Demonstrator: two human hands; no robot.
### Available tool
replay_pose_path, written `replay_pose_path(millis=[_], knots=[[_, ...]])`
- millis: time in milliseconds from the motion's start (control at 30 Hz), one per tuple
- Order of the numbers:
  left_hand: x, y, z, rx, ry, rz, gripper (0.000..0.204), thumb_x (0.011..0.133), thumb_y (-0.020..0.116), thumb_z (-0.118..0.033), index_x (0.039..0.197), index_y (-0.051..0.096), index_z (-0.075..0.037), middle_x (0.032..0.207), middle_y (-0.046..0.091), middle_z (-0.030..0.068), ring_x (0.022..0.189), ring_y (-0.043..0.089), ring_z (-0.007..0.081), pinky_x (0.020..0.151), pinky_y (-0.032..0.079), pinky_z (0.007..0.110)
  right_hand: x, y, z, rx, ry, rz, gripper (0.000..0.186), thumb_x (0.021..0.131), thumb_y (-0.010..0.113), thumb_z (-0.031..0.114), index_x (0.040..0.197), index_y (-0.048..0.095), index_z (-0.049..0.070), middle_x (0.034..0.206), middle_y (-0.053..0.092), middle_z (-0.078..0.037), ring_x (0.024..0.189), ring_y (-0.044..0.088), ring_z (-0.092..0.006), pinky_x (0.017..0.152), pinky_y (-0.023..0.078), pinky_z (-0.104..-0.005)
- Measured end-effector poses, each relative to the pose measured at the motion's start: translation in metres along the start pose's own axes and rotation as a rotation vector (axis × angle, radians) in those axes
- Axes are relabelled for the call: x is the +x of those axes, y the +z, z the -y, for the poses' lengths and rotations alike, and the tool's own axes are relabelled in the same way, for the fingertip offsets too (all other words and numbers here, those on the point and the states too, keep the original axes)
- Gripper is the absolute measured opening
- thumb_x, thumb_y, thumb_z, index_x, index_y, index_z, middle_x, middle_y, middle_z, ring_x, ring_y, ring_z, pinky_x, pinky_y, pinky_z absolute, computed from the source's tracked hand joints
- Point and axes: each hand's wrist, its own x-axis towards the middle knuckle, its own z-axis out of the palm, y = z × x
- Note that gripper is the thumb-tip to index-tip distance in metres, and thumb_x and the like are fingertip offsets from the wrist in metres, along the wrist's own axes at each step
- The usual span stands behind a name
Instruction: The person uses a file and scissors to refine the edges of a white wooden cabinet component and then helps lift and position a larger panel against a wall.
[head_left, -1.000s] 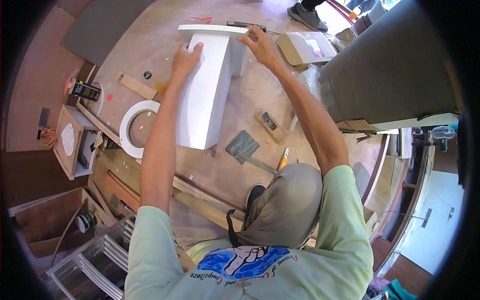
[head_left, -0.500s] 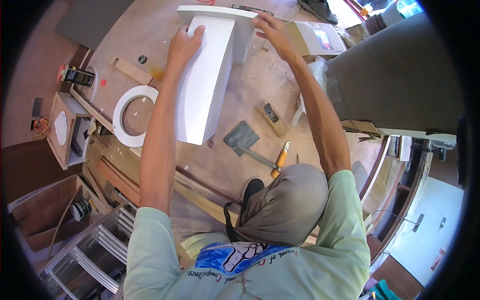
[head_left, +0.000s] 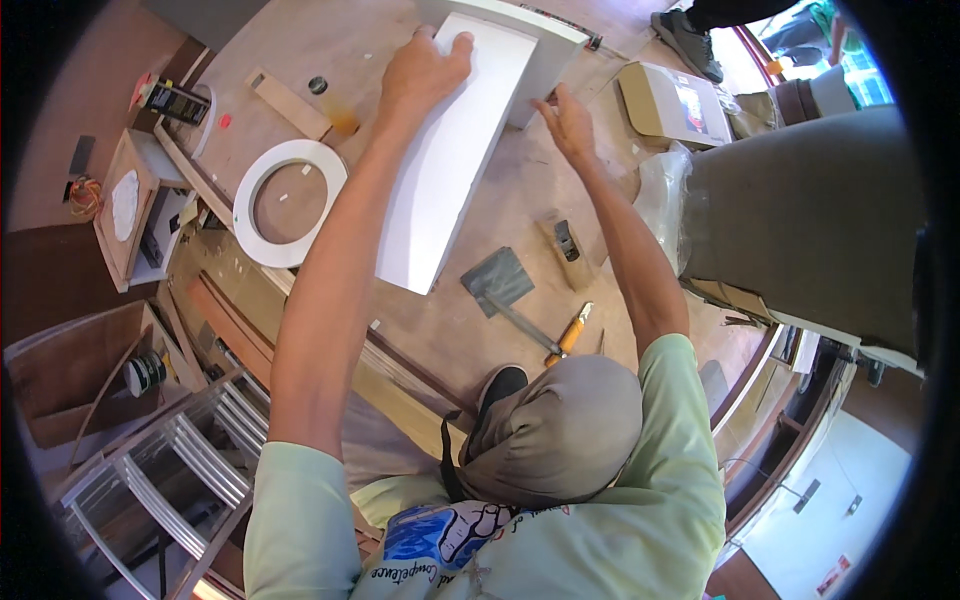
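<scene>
Head view, all placed off the white assembly (head_left: 465, 140): it's on the floor (head_left: 400, 340) in front of me, long axis running from its wide end board (head_left: 548, 65) at the far end back toward me, near end a bit left. Left hand (head_left: 425, 72) is nearer, right on it: partly curled at the left edge, thumb flat on the top face, so it has hold there; other fingers mostly hidden. Right hand (head_left: 566, 122) is at the end board's right edge, assembly lying to its left, thumb and forefinger nearly together; can't tell if it grips or just touches. Containers: left of the assembly, past the white ring (head_left: 290, 151), a small wooden cabinet (head_left: 118, 255), open-sided, dark bits inside, unclear; nearer me, far left of the assembly, an open wooden box (head_left: 80, 350) with a dark-and-white can (head_left: 145, 374) in it. Small dark-capped jar (head_left: 318, 86), left of the assembly, yellowish below, blurred. Right of the assembly, a cardboard carton (head_left: 655, 112), contents not visible. Wooden plane (head_left: 567, 255) and orange cutter (head_left: 575, 332) right of the assembly's near end.
</scene>
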Motion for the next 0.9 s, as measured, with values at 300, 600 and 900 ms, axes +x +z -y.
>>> replay_pose_path(millis=[300,600,900], knots=[[0.000,0.011,0.009,-0.022,0.034,-0.045,0.061,0.094,0.055,-0.047,0.121,0.060,0.007,0.111,0.066,0.0353,0.109,0.063,0.0473,0.096,0.050,0.050,-0.092,-0.020,-0.002,-0.037,-0.095,-0.039,0.041,0.095,0.063,0.024,0.130,0.053,0.003,0.117,0.066,-0.021,0.107,0.064,-0.0381,0.091,0.050,-0.0469],[-0.003,0.002,-0.006,-0.036,0.089,-0.044,0.068,0.094,0.053,-0.049,0.129,0.055,0.009,0.114,0.064,0.0368,0.112,0.063,0.0468,0.099,0.048,0.049,-0.406,0.015,0.033,-0.118,0.229,0.343,0.042,0.089,0.069,0.032,0.120,0.054,0.009,0.104,0.064,-0.022,0.095,0.063,-0.0412,0.081,0.050,-0.0511],[0.005,-0.001,-0.002,0.049,0.013,-0.027,0.072,0.090,0.051,-0.055,0.131,0.057,0.004,0.115,0.068,0.0293,0.109,0.066,0.0436,0.096,0.050,0.048,-0.355,-0.032,0.053,0.154,0.445,0.157,0.040,0.095,0.066,0.022,0.132,0.056,0.009,0.120,0.066,-0.022,0.109,0.065,-0.0376,0.091,0.052,-0.0405]])
